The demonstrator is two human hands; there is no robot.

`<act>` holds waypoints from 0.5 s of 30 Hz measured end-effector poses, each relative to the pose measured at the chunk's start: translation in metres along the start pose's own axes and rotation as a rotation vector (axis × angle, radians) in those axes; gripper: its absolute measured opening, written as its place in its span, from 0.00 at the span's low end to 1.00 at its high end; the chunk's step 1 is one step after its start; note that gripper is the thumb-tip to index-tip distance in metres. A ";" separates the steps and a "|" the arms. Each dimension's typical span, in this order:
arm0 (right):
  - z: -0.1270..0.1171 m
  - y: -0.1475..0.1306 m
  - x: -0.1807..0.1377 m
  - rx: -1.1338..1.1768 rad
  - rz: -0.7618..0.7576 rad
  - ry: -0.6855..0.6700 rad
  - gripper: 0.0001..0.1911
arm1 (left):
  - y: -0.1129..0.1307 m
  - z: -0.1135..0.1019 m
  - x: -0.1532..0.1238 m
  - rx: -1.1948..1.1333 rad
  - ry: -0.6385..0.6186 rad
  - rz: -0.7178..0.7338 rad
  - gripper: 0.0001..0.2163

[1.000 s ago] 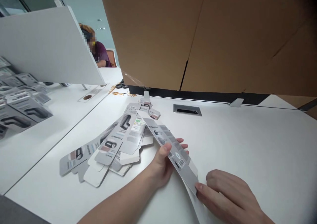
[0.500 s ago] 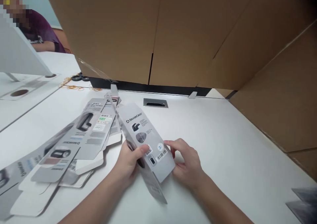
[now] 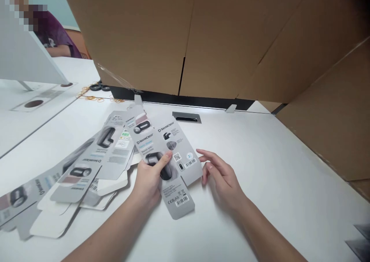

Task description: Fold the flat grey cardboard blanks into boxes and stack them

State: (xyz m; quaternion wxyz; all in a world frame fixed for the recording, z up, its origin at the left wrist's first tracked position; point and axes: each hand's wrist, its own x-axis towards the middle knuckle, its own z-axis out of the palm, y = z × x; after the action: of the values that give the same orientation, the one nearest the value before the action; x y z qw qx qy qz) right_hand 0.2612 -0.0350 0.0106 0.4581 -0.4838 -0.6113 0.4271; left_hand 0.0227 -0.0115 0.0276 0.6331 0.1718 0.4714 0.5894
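Note:
My left hand grips a flat, unfolded grey product carton, thumb on its printed face, holding it tilted above the white table. The carton shows a dark device, a brand name, barcodes and a QR code. My right hand hovers just right of the carton with fingers stretched out, fingertips near its right edge, holding nothing. A loose pile of similar flat cartons lies on the table to the left of my left hand.
Big brown cardboard boxes rise behind and to the right of the table. A cable slot sits in the tabletop near the back. Rubber bands lie at the back left. A person in a purple shirt sits beyond a white divider.
The carton has turned to face up and flatter in my left hand. My right hand has let go of it and now hovers open beside it.

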 end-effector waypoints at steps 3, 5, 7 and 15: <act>0.006 -0.008 0.001 0.112 0.129 -0.019 0.27 | -0.003 0.003 -0.007 0.028 -0.041 -0.018 0.35; 0.012 -0.011 0.001 0.154 0.213 -0.054 0.29 | -0.005 0.005 -0.012 0.059 -0.077 -0.019 0.33; 0.018 -0.011 0.001 0.166 0.284 -0.085 0.30 | -0.007 0.005 -0.016 0.083 -0.112 -0.014 0.31; 0.019 -0.007 0.003 0.202 0.301 -0.011 0.32 | -0.008 0.004 -0.011 0.196 0.012 0.357 0.36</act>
State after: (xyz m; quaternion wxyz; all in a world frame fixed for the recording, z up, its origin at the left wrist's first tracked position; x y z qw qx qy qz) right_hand 0.2408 -0.0344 0.0140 0.4320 -0.5191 -0.4881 0.5528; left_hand 0.0320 -0.0227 0.0274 0.4959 0.3098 0.4925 0.6446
